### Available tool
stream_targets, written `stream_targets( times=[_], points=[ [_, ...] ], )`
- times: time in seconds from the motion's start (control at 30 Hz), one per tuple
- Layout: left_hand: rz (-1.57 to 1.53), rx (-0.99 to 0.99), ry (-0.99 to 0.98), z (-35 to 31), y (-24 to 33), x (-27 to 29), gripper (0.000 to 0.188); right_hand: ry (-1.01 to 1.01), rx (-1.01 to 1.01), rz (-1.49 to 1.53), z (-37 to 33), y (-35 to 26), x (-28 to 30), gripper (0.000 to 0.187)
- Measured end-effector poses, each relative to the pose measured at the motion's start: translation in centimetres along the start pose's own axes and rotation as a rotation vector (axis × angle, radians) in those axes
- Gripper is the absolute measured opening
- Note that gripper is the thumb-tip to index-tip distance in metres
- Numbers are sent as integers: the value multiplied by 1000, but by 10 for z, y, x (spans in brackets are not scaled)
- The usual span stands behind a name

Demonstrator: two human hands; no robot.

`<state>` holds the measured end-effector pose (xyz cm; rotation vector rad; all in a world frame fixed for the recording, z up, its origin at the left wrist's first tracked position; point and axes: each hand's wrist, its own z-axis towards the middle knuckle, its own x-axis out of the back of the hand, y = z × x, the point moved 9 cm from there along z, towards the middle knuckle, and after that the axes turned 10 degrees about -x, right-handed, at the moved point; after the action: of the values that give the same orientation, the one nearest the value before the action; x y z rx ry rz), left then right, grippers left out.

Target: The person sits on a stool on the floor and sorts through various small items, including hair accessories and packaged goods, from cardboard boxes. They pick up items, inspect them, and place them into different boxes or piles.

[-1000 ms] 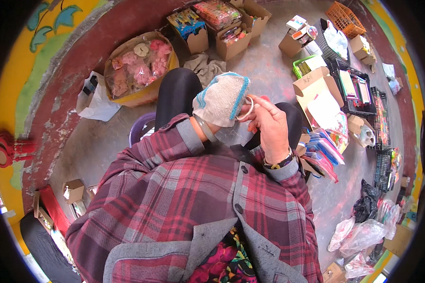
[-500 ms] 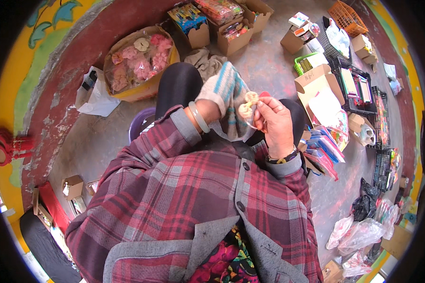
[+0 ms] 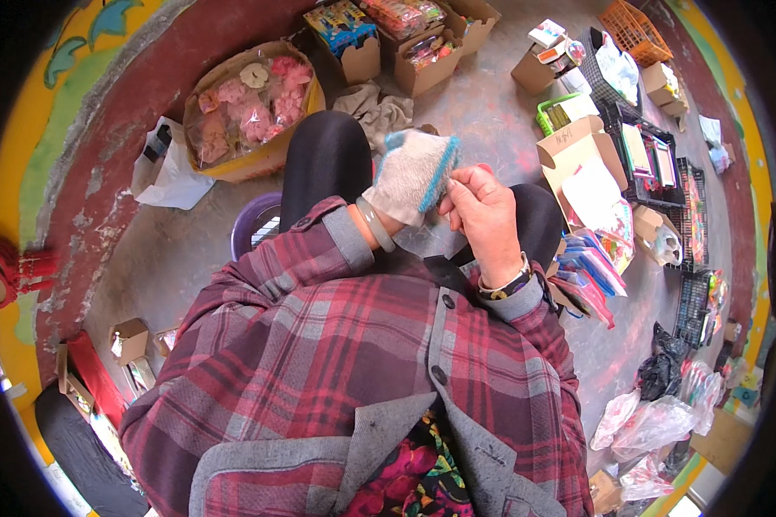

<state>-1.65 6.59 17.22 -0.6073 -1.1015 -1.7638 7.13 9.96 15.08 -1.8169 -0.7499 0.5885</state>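
A whitish cloth with turquoise stripes (image 3: 416, 172), like a glove or sock, covers my left hand (image 3: 412, 177) up to the bracelet. The fingers beneath it are hidden, so their pose cannot be made out. Close against the cloth's right edge, my right hand (image 3: 483, 205) is closed in a pinch, thumb against forefinger. Whatever it pinches is hidden; only a bit of red shows above the fingers. Both hands are held over my lap, between my dark-clad knees. Something clear, like plastic (image 3: 424, 241), lies beneath them.
Beyond my left knee stands a box of pink bagged items (image 3: 280, 159), near a purple basin (image 3: 248, 226). A crumpled grey-brown cloth (image 3: 375, 108) lies ahead. Cartons (image 3: 427, 73) stand at the back; black crates (image 3: 651, 164), blue packets (image 3: 591, 263) and plastic bags (image 3: 655, 426) are on the right.
The cream, bobbly ornament that my right hand held up is out of sight. That hand has turned and come closer to the cloth. My covered left hand has turned, hiding the loose striped part.
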Motion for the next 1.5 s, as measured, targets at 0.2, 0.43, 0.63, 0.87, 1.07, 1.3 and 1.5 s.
stream_targets(
  times=[0.2, 0.43, 0.63, 0.87, 1.07, 1.3, 1.5],
  points=[
    [-961, 367, 414, -29, -75, -13, 14, -33, -27, -33, 11, 0, 5, 10],
    [-1516, 482, 702, -49, -133, -1, 26, 144, 15, -311, 68, 12, 31, 15],
    [-1504, 524, 734, -68, -170, -13, 26, 365, 35, -795, 138, 82, 70, 28],
    [-522, 249, 304, -43, -144, 7, 17, 258, 186, -517, 65, 1, 91, 23],
    [-147, -61, 52, 7, -37, 36, 25, 422, 19, -395, -62, -23, 196, 22],
    [-414, 106, 44, -9, -63, -5, 30, 592, -293, -274, -150, 156, 309, 23],
    [-315, 47, -105, 12, -26, -18, 34, 725, -515, -431, -136, 336, 326, 21]
  ],
)
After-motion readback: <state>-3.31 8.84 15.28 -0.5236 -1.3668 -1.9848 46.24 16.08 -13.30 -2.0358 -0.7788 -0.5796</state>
